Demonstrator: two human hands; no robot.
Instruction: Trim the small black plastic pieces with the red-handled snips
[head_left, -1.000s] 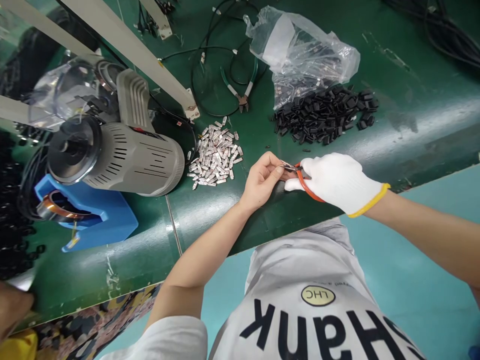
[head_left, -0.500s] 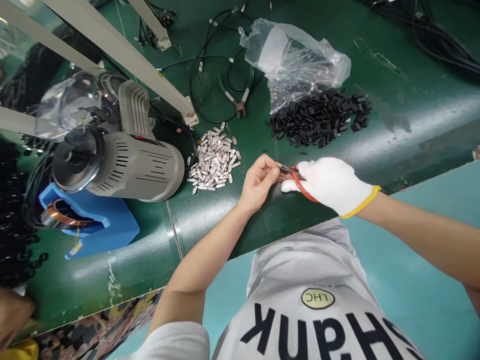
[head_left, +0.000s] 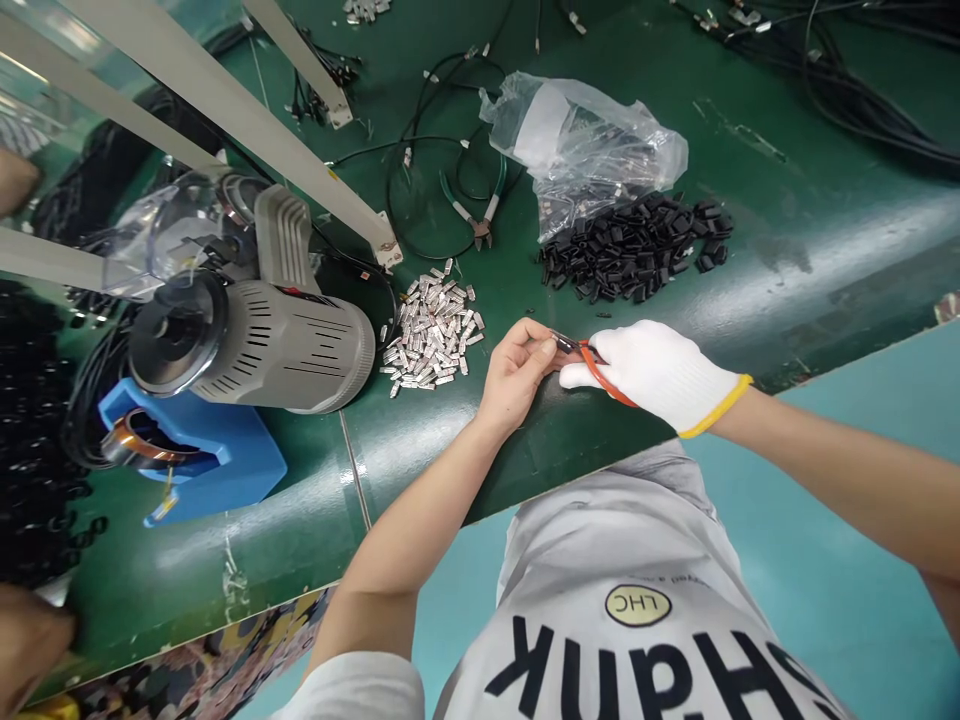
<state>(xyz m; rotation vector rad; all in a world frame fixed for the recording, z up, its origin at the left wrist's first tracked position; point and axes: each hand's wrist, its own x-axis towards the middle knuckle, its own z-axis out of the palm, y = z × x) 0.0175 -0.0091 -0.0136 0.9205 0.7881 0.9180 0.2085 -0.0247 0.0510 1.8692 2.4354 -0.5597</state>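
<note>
Presently pinching a small piece (head_left: 559, 343) in the bare left hand (head_left: 517, 375) just above the near edge of the table (head_left: 570, 440), clenching pliers (head_left: 598, 366) onto it with the gloved right hand (head_left: 660, 370), and probably risking a nipped fingertip or the piece dropping past the edge through any slip.

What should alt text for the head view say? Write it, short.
A bare left hand pinches a small part at the tip of orange pliers held by the gloved right hand, over a green table. Behind lie metal clips, black pieces, a bag and a grey motor.
</note>
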